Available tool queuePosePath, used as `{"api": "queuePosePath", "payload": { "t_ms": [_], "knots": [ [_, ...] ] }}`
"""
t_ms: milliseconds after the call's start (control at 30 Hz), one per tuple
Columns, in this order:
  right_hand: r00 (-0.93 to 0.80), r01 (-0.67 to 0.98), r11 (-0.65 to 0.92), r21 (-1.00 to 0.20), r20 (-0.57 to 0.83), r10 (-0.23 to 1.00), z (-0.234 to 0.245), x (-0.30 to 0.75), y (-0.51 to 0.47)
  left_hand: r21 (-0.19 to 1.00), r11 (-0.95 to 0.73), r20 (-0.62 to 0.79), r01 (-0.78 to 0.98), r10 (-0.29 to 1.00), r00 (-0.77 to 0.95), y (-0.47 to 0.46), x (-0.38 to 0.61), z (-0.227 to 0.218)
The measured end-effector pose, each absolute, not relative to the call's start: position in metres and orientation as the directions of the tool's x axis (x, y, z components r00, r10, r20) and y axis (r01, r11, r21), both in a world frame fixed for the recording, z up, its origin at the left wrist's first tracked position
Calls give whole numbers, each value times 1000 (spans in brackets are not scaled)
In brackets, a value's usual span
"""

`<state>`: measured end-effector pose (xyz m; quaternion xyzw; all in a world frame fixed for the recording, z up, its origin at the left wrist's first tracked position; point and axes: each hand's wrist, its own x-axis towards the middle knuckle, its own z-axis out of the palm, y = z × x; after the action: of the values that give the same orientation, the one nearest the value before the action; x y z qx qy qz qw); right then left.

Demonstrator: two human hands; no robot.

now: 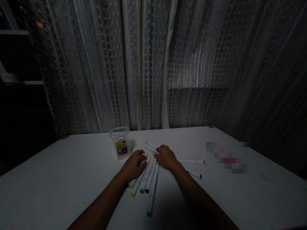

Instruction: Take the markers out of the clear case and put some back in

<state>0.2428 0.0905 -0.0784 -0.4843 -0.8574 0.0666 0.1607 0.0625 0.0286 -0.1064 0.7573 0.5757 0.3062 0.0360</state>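
Note:
White markers with coloured ends lie in a loose fan on the table, among them a green-ended marker (153,191) and a yellow-ended marker (137,185). My left hand (134,163) rests at the left side of the fan, thumb and fingers apart, touching or just above the markers. At the far end of the fan, my right hand (166,156) has its fingers curled over a blue-ended marker (151,149); its grip is partly hidden. A red-ended marker (150,144) lies just beyond. Right of my right wrist are a pink-ended marker (192,162) and a purple-ended marker (194,174).
A clear plastic container (122,147) with a yellow and dark label stands open-topped behind my left hand. The white table (72,179) reaches back to a grey patterned curtain (148,64). A pixelated patch covers something pinkish at the right. The light is dim.

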Motion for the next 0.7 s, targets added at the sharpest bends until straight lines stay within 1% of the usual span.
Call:
{"api": "queuePosePath", "payload": {
  "t_ms": [200, 367, 567, 700],
  "knots": [
    [-563, 739, 613, -279, 245, 790, -81, 239, 87, 402, -321, 381, 858, 910, 162, 30, 63, -105],
    [-549, 748, 602, -279, 248, 798, -83, 239, 87, 396, -306, 346, 866, 923, 168, 30, 64, -102],
    [-575, 735, 626, -260, 248, 779, -81, 238, 83, 415, -310, 405, 855, 905, 131, 36, 59, -111],
    [-598, 704, 659, -265, 279, 751, -83, 237, 83, 402, -294, 406, 867, 906, 119, 39, 56, -116]
  ]
}}
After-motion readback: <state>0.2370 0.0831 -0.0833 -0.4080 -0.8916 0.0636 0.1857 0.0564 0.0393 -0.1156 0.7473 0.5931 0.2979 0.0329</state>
